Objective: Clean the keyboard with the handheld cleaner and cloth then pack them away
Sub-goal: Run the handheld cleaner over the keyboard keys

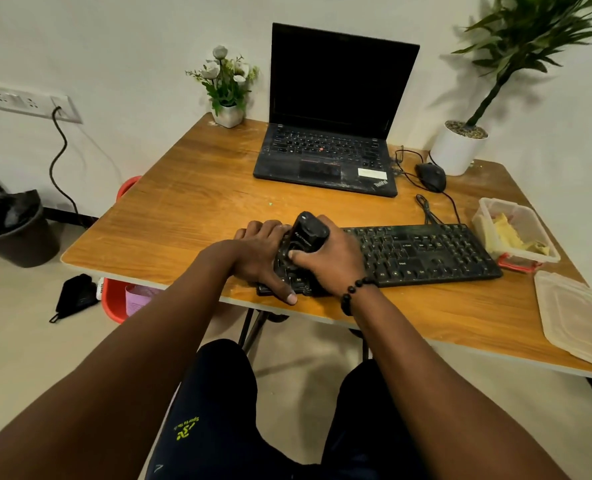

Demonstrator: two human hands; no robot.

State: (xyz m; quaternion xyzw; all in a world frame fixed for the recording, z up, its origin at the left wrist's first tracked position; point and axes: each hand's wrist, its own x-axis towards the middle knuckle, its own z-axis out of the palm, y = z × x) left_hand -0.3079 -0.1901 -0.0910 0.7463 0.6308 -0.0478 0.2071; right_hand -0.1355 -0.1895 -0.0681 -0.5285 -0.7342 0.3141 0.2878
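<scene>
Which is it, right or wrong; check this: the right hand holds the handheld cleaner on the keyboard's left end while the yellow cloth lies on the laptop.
Wrong in one respect. The head view shows the yellow cloth in the open plastic container right of the keyboard, not on the laptop. The right hand does hold the handheld cleaner on the keyboard's left end.

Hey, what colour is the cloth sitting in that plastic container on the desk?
Yellow. The cloth lies crumpled in the clear container; head view shows it.

One head view – looking down, close over the table (190, 202)
</scene>
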